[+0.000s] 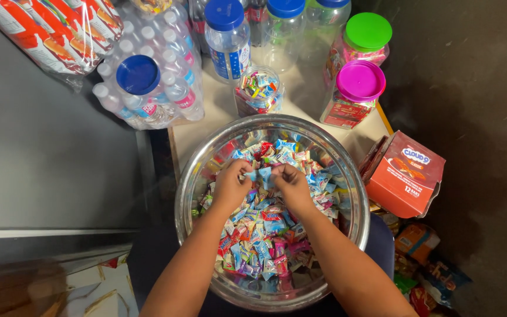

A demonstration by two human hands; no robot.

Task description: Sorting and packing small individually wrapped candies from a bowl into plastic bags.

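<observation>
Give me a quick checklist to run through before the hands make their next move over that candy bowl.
1. Both hands over the bowl: ok. Left hand and right hand are inside the steel bowl.
2. Candy gripped: ok. A blue wrapped candy is pinched between both hands.
3. Open jar within reach: ok. The lidless candy jar stands just beyond the bowl, partly filled.
4. Bowl stock: ok. Wrapped candies cover the bottom.
5. Bowl seated steady: cannot tell; its underside is hidden.
6. Other jars closed: ok. The pink-lidded jar and green-lidded jar are capped.
</observation>
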